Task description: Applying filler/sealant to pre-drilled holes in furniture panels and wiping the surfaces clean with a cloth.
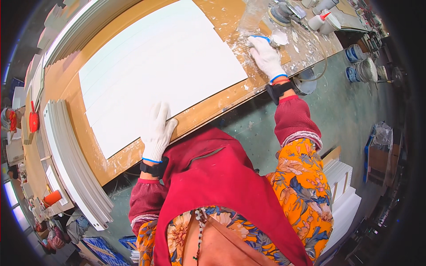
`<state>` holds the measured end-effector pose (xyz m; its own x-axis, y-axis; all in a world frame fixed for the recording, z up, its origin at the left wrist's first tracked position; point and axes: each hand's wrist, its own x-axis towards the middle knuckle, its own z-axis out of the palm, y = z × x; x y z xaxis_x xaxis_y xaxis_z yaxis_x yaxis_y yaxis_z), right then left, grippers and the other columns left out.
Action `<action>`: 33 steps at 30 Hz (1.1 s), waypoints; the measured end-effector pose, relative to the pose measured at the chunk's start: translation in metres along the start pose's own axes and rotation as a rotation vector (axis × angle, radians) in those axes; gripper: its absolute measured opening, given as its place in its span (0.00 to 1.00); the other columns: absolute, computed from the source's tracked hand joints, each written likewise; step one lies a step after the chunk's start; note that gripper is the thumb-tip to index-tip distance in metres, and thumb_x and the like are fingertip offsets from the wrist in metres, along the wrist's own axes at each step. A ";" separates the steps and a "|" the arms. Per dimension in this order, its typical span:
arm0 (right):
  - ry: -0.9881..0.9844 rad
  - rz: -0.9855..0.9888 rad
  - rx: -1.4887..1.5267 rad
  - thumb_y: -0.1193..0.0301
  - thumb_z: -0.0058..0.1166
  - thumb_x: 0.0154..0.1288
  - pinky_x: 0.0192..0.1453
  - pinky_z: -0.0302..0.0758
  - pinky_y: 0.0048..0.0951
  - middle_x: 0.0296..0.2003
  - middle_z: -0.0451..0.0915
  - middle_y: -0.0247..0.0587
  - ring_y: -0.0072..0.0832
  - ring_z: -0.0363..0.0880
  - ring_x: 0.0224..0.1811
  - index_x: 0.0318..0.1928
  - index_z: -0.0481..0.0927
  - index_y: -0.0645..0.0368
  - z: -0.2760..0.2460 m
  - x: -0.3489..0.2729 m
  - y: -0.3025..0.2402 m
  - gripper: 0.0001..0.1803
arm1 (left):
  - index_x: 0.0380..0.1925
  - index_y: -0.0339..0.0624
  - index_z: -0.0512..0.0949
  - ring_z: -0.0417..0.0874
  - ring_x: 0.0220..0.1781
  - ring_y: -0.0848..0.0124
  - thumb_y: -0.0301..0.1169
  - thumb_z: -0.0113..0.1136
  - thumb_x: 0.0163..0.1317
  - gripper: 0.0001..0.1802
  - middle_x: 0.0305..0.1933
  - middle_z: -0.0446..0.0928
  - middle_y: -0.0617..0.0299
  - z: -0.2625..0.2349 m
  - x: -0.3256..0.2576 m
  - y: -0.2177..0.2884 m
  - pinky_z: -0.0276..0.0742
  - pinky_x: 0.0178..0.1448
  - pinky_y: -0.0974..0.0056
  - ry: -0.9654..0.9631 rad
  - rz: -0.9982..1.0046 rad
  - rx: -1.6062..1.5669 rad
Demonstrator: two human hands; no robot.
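A large white panel [159, 75] lies on a brown board [186, 122] on the workbench. My left hand [157, 126], in a white knit glove, is open and rests flat over the panel's near edge, thumb apart. Beyond the panel's right side, my right hand [266, 55], gloved likewise, has its fingers drawn together on a thin blue thing [261, 38]; the glove hides most of it, so its kind is not clear. Just right of those fingers stands a small white cup [278, 38] on the white-smeared bench top.
A round sander [280, 14] and a white bottle with a red tip [317, 21] stand at the far right. Long white strips [73, 164] are stacked at the left. Buckets [361, 71] sit on the green floor, with more white panels [339, 199] behind my right arm.
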<state>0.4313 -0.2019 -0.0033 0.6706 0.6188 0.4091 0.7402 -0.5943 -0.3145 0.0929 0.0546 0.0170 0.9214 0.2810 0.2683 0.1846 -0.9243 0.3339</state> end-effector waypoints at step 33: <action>-0.753 0.822 0.412 0.62 0.48 0.63 0.43 0.74 0.45 0.34 0.80 0.54 0.50 0.78 0.38 0.37 0.78 0.63 0.075 -0.426 -0.071 0.15 | 0.39 0.46 0.82 0.83 0.42 0.61 0.33 0.62 0.59 0.09 0.38 0.82 0.56 -0.034 -0.019 0.028 0.78 0.44 0.62 -0.180 0.302 -0.230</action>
<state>0.0969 -0.3851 -0.2196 0.7093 0.3569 -0.6079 -0.0583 -0.8297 -0.5552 0.0689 0.0322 0.0520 0.9713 -0.0627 0.2295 -0.1655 -0.8709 0.4627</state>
